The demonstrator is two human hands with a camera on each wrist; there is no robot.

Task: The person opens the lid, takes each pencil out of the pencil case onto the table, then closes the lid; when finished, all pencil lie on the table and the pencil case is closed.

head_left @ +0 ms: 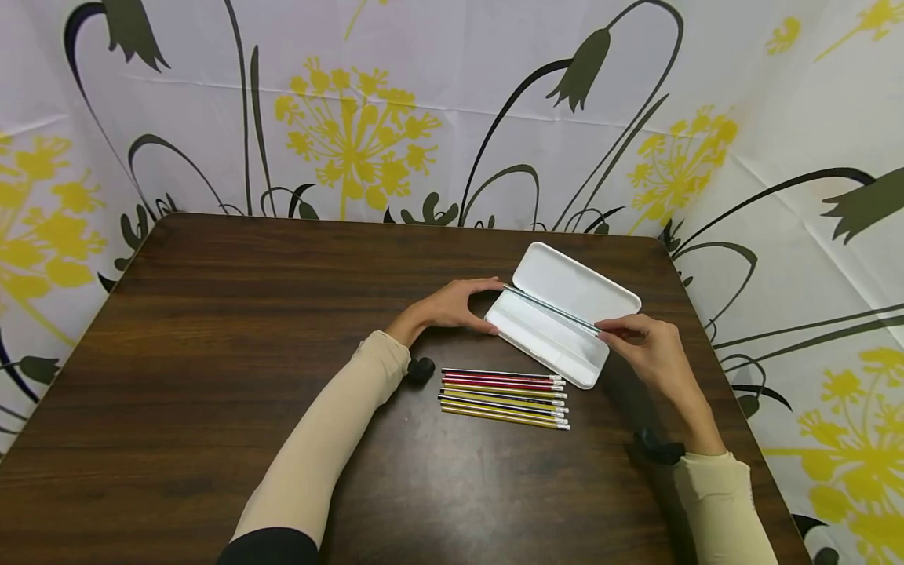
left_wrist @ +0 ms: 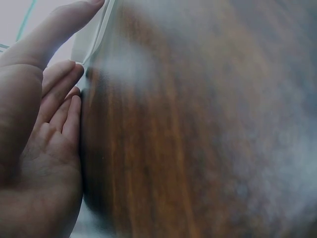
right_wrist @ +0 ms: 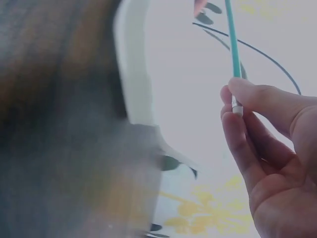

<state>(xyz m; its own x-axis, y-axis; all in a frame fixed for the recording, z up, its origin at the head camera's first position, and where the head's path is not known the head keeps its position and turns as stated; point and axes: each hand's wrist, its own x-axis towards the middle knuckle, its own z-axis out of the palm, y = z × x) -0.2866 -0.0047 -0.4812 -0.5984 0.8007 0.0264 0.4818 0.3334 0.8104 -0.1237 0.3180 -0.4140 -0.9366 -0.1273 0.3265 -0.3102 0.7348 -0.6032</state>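
A white pencil case (head_left: 521,319) lies with its lid (head_left: 575,278) folded back on the brown table. Above its hinge line, a thin green pencil (head_left: 547,306) stretches lengthwise. My right hand (head_left: 646,345) pinches this pencil near its white eraser end, between thumb and fingers, as the right wrist view confirms. At the case's left end, my left hand (head_left: 452,306) holds the case, thumb along the near edge and fingers at the far corner by the pencil's other end. Several striped pencils (head_left: 504,399), red, yellow and black, lie in a row in front of the case.
The dark wooden table (head_left: 247,353) extends far to the left of the case. Behind and to the right hangs a white cloth (head_left: 487,63) with yellow flowers. The case lies near the table's right side.
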